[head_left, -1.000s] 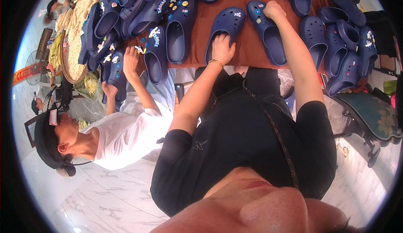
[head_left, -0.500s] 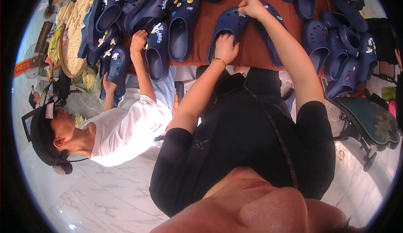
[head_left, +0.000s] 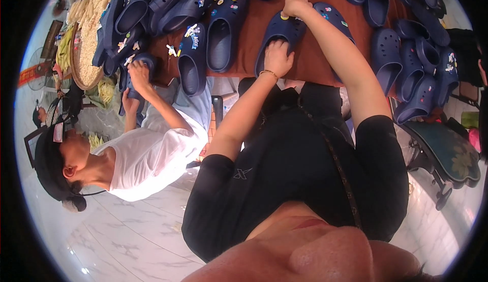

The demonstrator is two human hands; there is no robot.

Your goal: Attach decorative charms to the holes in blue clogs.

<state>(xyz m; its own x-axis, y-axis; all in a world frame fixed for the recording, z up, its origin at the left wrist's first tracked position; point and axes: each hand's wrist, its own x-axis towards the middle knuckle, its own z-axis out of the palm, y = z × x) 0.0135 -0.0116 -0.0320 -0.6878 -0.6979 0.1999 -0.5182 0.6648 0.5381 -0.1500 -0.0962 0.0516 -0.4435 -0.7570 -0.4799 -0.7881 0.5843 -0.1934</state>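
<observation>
A navy foam clog point(head_left: 294, 30) lies on the brown cloth in front of me, toe pointing away. My left hand point(head_left: 278, 59) reaches into its foot opening, the fingertips hidden under the upper. At the toe, my right hand point(head_left: 296, 7) is closed in a pinch on a small yellow shoe charm point(head_left: 283, 16), mostly covered by the fingers. Just right of it lies a second navy clog point(head_left: 333, 17) with small coloured charms on its toe, partly behind my right forearm.
Brown cloth point(head_left: 254, 33) covers the table. Charm-decorated clogs point(head_left: 223, 33) crowd the left side; several plain and decorated ones point(head_left: 386, 53) lie right. On the left, a person in white point(head_left: 157, 155) works on another clog point(head_left: 145, 63). A padded chair point(head_left: 442, 150) stands at right.
My left hand stays inside the clog, and my right hand has shifted slightly left at its toe. The neighbour's hand has moved from the table to the clog they hold.
</observation>
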